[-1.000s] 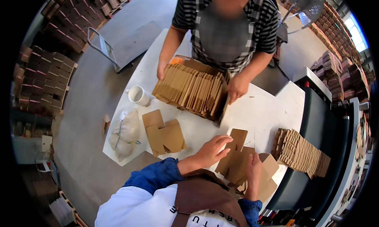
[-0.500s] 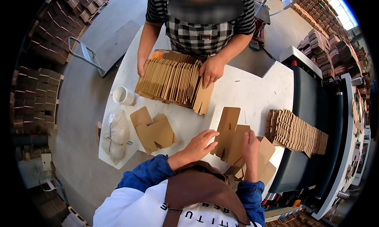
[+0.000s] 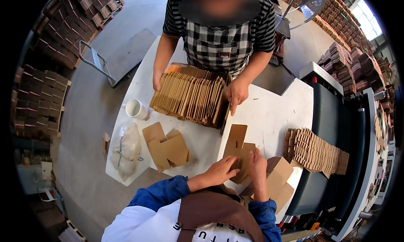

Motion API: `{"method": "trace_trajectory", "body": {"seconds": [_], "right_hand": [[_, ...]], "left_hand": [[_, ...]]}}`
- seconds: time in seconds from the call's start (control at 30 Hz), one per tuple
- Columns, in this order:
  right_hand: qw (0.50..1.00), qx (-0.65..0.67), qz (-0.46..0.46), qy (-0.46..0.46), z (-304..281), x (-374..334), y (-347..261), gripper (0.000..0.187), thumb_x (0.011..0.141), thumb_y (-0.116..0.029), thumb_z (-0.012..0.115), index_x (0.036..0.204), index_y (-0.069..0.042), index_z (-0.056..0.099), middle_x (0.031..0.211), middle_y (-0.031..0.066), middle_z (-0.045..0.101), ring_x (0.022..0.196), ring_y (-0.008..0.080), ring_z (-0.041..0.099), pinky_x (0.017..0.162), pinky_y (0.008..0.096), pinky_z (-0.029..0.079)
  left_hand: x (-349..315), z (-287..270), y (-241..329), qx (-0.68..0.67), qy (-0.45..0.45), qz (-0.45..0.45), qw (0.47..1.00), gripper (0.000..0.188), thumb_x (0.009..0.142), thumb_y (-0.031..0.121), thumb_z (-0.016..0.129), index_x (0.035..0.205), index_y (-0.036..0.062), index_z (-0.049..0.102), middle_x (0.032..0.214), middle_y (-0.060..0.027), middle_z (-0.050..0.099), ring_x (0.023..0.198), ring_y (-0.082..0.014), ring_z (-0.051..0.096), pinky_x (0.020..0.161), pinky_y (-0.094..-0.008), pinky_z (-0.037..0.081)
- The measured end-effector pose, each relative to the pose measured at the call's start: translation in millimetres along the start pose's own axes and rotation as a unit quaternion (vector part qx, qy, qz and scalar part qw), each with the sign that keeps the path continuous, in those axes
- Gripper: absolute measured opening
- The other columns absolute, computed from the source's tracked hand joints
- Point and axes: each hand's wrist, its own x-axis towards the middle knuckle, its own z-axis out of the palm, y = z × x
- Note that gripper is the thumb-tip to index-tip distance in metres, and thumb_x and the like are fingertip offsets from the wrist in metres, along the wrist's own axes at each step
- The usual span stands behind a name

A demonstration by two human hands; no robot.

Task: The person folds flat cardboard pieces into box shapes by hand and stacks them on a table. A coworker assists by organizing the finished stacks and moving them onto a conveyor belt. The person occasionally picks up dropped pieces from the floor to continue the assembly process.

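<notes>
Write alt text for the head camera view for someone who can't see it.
Seen from above, a person's left hand and right hand press on a flat brown cardboard blank on a white table. Across the table, a co-worker in a checked apron grips a row of cardboard blanks; a white mug and another blank stack sit nearby.

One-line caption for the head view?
Both hands, left hand and right hand, press on a flat cardboard blank on the white table.

A white worktable (image 3: 269, 111) fills mid-frame, bearing a row of flat cardboard blanks (image 3: 189, 97) at top, a white mug (image 3: 135, 109) and a plastic bag (image 3: 125, 149) at left, and loose blanks (image 3: 166, 149) at centre.
</notes>
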Motion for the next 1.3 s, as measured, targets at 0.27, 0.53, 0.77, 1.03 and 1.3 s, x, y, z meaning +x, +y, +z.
{"method": "trace_trajectory", "body": {"seconds": [0.27,0.53,0.77,1.03,1.3], "right_hand": [[0.999,0.038,0.003,-0.025,4.2,-11.6,-22.1,0.037,0.097,-0.027,0.048,0.119,0.002,0.057,0.075,0.0275,0.063,0.075,0.0457,0.063,0.064,0.0497,0.048],[0.999,0.040,-0.011,-0.021,8.0,-19.3,-21.5,0.045,0.098,-0.032,0.047,0.128,0.001,0.054,0.068,0.0224,0.064,0.069,0.0412,0.065,0.064,0.0469,0.050],[0.997,0.054,0.022,-0.056,1.2,-24.2,-37.0,0.045,0.098,-0.034,0.047,0.128,-0.001,0.054,0.075,0.0244,0.066,0.076,0.0427,0.065,0.069,0.0481,0.050],[0.987,0.122,0.047,-0.091,9.3,-36.8,-29.1,0.041,0.097,-0.032,0.051,0.128,-0.006,0.055,0.089,0.0229,0.068,0.083,0.0413,0.065,0.074,0.0471,0.051],[0.982,0.027,0.016,0.188,4.8,-98.7,80.3,0.028,0.086,-0.019,0.067,0.111,-0.005,0.063,0.103,0.0160,0.064,0.096,0.0336,0.061,0.083,0.0425,0.050]], "left_hand": [[-0.8,4.7,-7.9,0.018,0.000,0.006,1.000,0.063,0.091,0.040,0.061,0.134,-0.0002,0.041,0.130,-0.0205,0.050,0.118,-0.0362,0.052,0.095,-0.0424,0.046],[-2.2,-4.7,4.1,0.002,0.016,0.008,1.000,0.062,0.088,0.042,0.064,0.130,0.0026,0.043,0.123,-0.0176,0.054,0.114,-0.0352,0.054,0.091,-0.0420,0.048],[-3.0,-10.0,8.6,0.005,0.032,0.013,0.999,0.056,0.087,0.034,0.067,0.128,0.0031,0.044,0.121,-0.0184,0.055,0.112,-0.0364,0.055,0.088,-0.0425,0.048],[1.1,-20.8,16.2,0.019,0.025,0.003,1.000,0.049,0.085,0.022,0.063,0.125,0.0015,0.043,0.111,-0.0248,0.060,0.099,-0.0433,0.059,0.080,-0.0474,0.049],[13.5,-26.3,10.9,0.102,0.010,-0.061,0.993,0.065,0.085,0.017,0.053,0.143,-0.0034,0.031,0.081,-0.0292,0.063,0.082,-0.0447,0.064,0.074,-0.0504,0.050]]}}
